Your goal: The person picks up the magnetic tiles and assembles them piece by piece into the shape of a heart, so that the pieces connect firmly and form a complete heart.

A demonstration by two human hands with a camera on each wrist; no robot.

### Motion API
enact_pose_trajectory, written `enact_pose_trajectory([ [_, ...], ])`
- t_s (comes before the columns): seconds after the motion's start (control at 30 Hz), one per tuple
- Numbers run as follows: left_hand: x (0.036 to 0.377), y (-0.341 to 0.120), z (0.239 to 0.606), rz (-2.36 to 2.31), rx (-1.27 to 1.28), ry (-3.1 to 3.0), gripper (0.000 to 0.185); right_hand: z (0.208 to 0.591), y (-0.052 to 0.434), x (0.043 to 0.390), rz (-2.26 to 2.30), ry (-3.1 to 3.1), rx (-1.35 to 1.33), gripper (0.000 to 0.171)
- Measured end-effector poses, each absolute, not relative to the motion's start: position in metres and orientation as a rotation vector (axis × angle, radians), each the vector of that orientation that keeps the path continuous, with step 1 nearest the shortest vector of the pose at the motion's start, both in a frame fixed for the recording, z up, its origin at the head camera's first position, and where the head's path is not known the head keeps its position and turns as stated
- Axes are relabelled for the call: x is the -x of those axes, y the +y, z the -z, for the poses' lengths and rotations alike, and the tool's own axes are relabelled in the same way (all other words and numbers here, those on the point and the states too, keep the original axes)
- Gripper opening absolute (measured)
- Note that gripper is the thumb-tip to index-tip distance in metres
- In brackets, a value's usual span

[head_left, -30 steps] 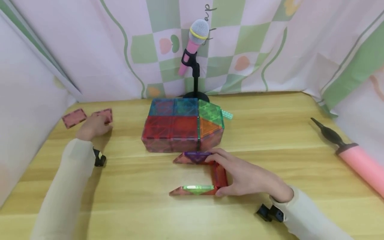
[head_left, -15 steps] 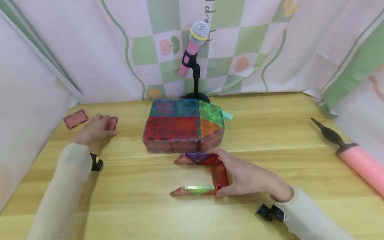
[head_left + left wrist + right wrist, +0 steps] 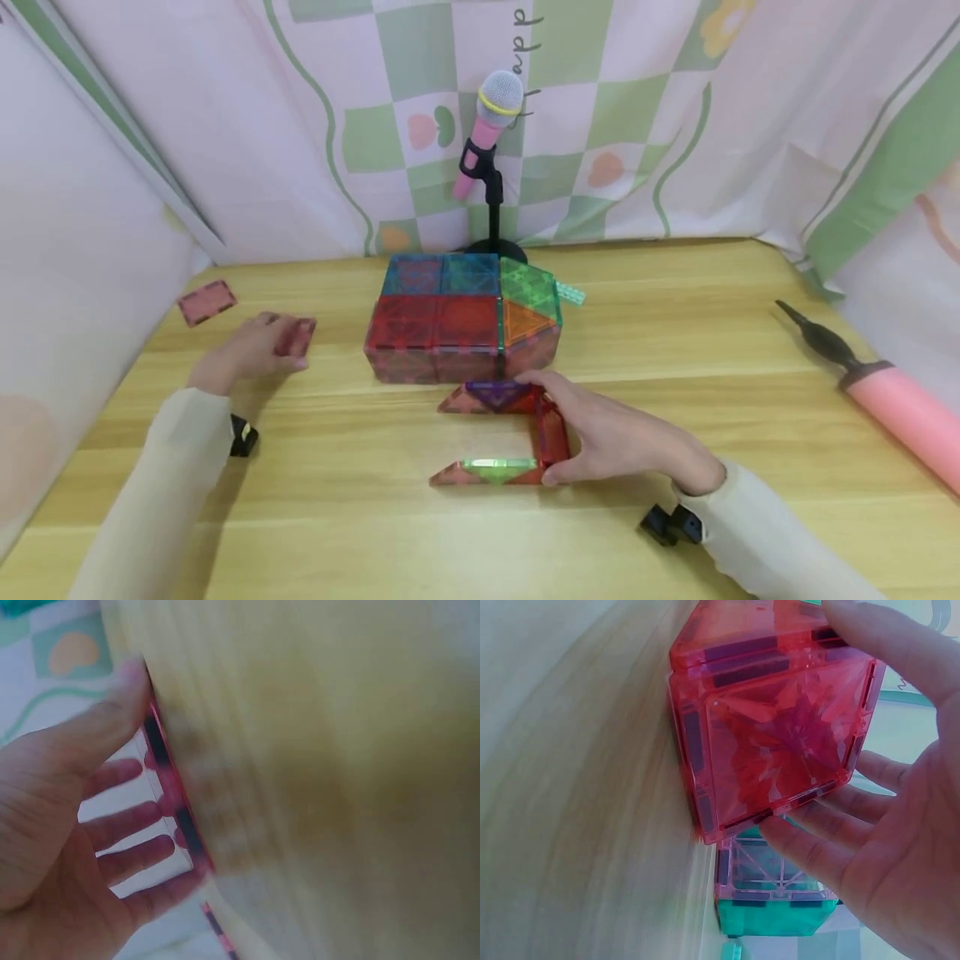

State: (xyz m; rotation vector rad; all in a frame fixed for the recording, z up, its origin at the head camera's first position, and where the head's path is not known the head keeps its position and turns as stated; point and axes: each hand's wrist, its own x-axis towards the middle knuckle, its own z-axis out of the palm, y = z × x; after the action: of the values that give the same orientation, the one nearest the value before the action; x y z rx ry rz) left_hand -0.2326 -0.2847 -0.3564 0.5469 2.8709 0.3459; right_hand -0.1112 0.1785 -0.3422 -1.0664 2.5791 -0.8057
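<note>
In the head view my left hand (image 3: 251, 348) holds a pink rectangular magnetic tile (image 3: 298, 337) at the left of the table. The left wrist view shows that tile (image 3: 174, 791) edge-on, thumb at one end and fingers behind it, seen through the clear plastic. My right hand (image 3: 618, 437) grips the red square magnetic tile (image 3: 780, 742) closing the right end of a U-shaped tile frame, thumb on one corner and fingers on the other. The frame's side walls have a purple triangle tile (image 3: 495, 396) and a green triangle tile (image 3: 497, 471) between red pieces.
Behind the frame stands a closed box of magnetic tiles (image 3: 435, 358) in red, blue, green and orange. Another pink tile (image 3: 207, 302) lies at the back left. A toy microphone on a stand (image 3: 491, 150) is at the back, and a pink hand pump (image 3: 900, 408) at the right.
My left hand has slid the pink tile rightward and nearer, away from the other pink tile. My right hand stays at the red end of the frame.
</note>
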Motion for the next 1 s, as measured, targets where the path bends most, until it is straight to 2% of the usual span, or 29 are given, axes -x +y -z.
enact_pose_trajectory([
  [0.13,0.222,-0.278,0.357,-0.297,-0.529,2.878,0.085,0.342,0.179,0.111,0.811,2.58,1.07,0.098],
  [0.4,0.195,-0.267,0.36,-0.31,-0.583,2.934,0.076,0.344,0.179,0.111,0.8,2.579,1.082,0.097],
  [0.63,0.156,-0.241,0.345,-0.358,-0.722,2.993,0.079,0.344,0.179,0.111,0.807,2.592,1.103,0.096],
  [0.8,0.131,-0.209,0.316,-0.508,-0.854,2.955,0.07,0.344,0.18,0.111,0.804,2.592,1.083,0.096],
  [1.0,0.109,-0.152,0.295,-0.591,-1.138,2.855,0.07,0.345,0.179,0.112,0.801,2.598,1.096,0.097],
])
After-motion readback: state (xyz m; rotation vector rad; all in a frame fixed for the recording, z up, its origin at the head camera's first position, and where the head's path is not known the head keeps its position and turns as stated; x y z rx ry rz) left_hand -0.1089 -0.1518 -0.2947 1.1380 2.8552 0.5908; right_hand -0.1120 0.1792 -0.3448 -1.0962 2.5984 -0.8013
